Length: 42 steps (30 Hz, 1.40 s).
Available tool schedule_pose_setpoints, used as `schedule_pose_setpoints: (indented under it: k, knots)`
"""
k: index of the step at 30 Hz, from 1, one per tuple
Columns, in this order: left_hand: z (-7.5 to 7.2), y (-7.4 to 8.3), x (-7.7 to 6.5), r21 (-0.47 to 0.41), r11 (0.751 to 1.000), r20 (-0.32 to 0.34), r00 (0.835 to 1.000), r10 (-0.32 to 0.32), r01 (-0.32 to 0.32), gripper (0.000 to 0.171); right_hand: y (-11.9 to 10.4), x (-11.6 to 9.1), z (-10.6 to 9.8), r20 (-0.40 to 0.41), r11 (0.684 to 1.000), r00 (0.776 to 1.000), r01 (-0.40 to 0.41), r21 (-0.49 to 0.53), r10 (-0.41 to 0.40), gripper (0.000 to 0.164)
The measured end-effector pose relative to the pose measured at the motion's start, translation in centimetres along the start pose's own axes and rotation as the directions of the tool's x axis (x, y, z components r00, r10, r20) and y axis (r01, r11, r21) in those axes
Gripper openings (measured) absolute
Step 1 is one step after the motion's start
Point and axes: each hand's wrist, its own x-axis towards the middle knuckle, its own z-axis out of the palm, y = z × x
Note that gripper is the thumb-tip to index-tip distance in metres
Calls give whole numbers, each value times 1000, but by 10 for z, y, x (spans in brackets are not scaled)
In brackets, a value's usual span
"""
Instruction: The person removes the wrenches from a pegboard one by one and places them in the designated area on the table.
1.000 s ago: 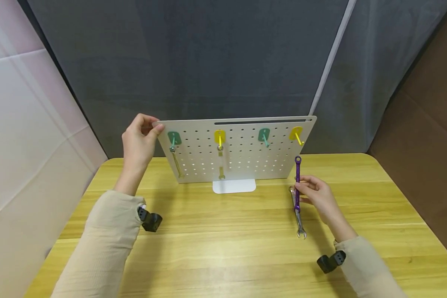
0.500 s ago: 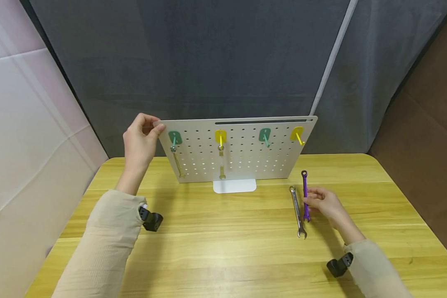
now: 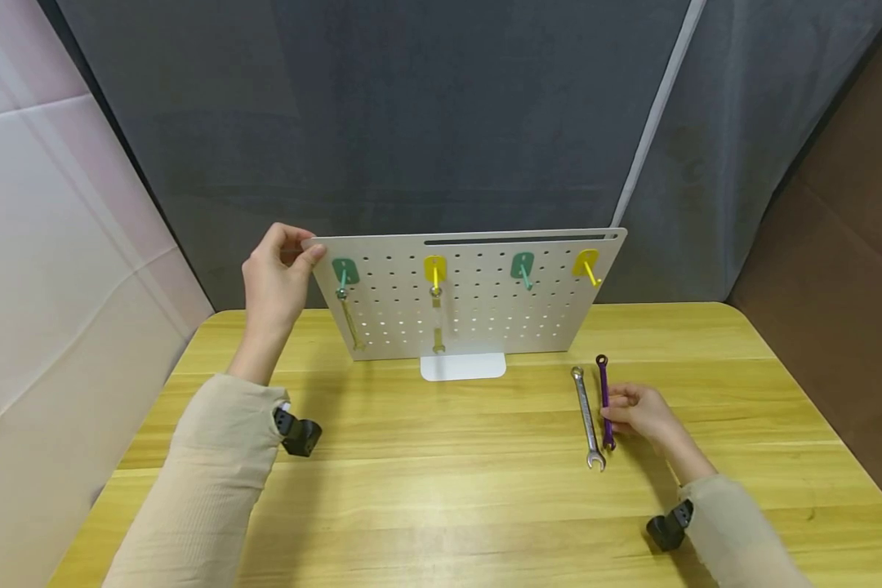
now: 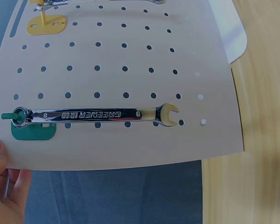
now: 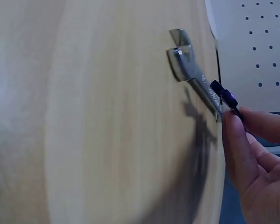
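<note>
My left hand [image 3: 273, 273] pinches the upper left corner of a white pegboard [image 3: 478, 318] between thumb and fingers. From its leftmost green hook a shiny combination wrench [image 4: 98, 115] hangs by the ring end; another wrench [image 3: 437, 327] hangs from the yellow hook beside it. Between thumb and fingertips, my right hand [image 3: 643, 416] holds a purple wrench [image 3: 605, 392], ring end pointing away from me. In the right wrist view its shadow falls on the table. A silver wrench [image 3: 587, 416] lies just left of the purple one, apart from it.
Another green hook [image 3: 522, 268] and yellow hook [image 3: 585, 263] on the board's right half bear nothing. The board stands on a white base [image 3: 461, 367] towards the back of the wooden table [image 3: 441, 474]. A dark curtain [image 3: 441, 114] hangs behind.
My right hand has carried the purple wrench from over the silver wrench to its right and back towards me, uncovering the silver one. My left hand has stayed on the board's corner.
</note>
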Motion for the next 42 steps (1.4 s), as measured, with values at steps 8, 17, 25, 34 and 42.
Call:
schedule_pose_setpoints:
  k: [8, 17, 25, 34, 42]
  knots:
    - [0, -1, 0, 5, 1000, -5, 1000, -3, 3, 31, 5, 0, 2, -11, 999, 1000, -25, -46, 24, 48]
    - [0, 0, 0, 4, 1000, -10, 1000, -1, 1, 29, 2, -1, 5, -41, 991, 998, -42, -125, 37, 47]
    - [0, 1, -1, -2, 1000, -10, 1000, 4, -4, 28, 1, 1, 7, -49, 988, 998, -36, -152, 29, 43]
    - [0, 1, -1, -1, 1000, -9, 1000, 5, -5, 28, 3, 2, 7, -62, 984, 998, -44, -172, 34, 40]
    - [0, 0, 0, -1, 1000, -9, 1000, 7, -7, 30, 1, 1, 6, -92, 976, 995, -57, -209, 38, 41]
